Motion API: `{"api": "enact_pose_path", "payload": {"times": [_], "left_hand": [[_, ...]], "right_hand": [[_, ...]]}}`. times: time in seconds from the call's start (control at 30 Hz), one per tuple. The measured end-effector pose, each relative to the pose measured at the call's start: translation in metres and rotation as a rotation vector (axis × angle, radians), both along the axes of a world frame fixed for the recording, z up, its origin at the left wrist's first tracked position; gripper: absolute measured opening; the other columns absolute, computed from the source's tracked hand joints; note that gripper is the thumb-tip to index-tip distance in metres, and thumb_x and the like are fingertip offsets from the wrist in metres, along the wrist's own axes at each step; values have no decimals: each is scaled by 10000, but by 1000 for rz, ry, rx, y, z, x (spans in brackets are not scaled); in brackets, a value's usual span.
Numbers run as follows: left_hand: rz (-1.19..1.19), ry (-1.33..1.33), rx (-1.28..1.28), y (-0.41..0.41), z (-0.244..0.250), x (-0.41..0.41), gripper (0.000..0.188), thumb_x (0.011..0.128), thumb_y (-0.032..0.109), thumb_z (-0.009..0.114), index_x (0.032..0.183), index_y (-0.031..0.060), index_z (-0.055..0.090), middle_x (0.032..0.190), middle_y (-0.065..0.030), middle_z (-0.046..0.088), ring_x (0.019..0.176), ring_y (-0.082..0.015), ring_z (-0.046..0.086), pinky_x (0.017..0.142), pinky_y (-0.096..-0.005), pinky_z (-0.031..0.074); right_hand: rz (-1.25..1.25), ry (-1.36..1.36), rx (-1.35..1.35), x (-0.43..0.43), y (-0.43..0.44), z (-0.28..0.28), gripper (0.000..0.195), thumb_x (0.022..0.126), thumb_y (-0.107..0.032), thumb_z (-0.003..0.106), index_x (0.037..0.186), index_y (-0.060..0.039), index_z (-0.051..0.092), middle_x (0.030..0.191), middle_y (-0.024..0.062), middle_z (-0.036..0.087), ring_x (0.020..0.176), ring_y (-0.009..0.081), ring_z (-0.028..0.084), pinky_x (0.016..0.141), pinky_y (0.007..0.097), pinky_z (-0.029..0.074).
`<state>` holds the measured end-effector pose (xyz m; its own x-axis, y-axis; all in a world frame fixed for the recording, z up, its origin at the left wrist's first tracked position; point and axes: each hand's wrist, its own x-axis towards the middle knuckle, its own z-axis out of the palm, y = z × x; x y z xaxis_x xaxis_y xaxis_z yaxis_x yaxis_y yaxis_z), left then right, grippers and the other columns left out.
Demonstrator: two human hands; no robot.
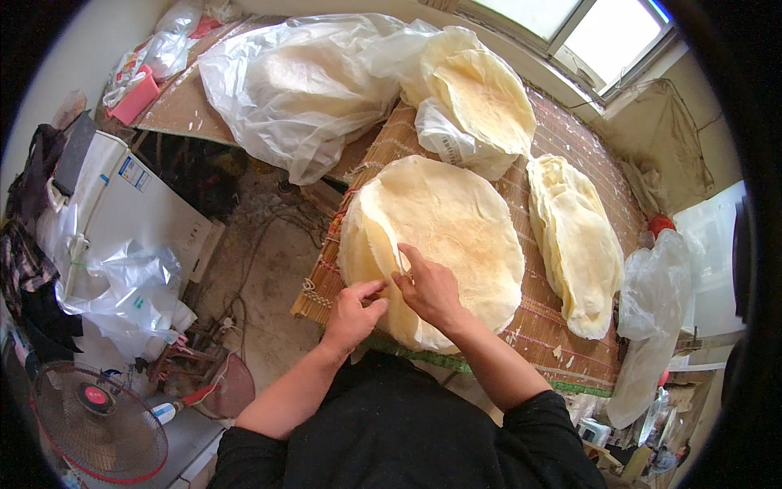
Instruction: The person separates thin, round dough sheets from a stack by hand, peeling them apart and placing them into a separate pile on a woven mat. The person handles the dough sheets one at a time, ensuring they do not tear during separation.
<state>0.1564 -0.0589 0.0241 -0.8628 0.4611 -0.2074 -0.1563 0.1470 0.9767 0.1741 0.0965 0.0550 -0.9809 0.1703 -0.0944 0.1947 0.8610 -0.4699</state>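
Note:
A stack of thin, round, pale flatbreads (458, 214) lies in front of me on a slatted reed mat (342, 250). Along its left side a loose flap of flatbread (379, 244) is raised and curves over. My right hand (431, 290) has index finger and thumb at the flap's edge, which runs between them. Left of it, my left hand (357, 308) is at the lower left rim of the stack. Its thumb and index finger are apart with no sheet visible between them; whether the fingertips touch the bread is hard to tell.
Folded flatbreads (583, 250) lie to the right. Behind stand another flatbread pile (482, 98) partly in plastic and a large plastic bag (299, 91) over pale contents. At left are a pink container (134, 95), a white appliance (140, 189) and a fan (98, 419).

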Motion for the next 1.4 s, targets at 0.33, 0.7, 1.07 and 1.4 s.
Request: {"api": "enact_pose_path", "payload": {"times": [0.33,0.7,1.07,1.4], "left_hand": [[-239,63,96,11,-9,-2,405,792,65,559,1180,-26,488,1180,-114,490,1003,-180,542,808,-299,459],[51,-537,280,0,-28,-18,524,821,82,538,1286,-57,341,1079,-123,533,885,-178,584,700,-255,465],[246,-178,23,0,-8,-14,274,788,20,526,1055,-30,566,885,-40,597,756,-99,553,650,-227,442],[133,295,-130,14,15,2,317,779,34,525,1091,-5,569,936,-137,604,755,-207,609,677,-287,489]], "right_hand": [[-48,42,3,-14,17,-4,432,684,-67,530,1114,-63,493,744,223,608,709,405,587,647,481,457],[-272,592,-385,82,317,214,455,634,-72,553,1083,-3,586,760,29,598,636,99,548,583,240,462],[-273,260,1410,39,372,216,461,679,-48,504,1108,-204,571,731,189,618,636,323,618,593,432,499],[-90,-15,-430,-16,88,26,471,768,-237,610,1194,-73,496,962,168,623,849,297,613,768,377,474]]}}
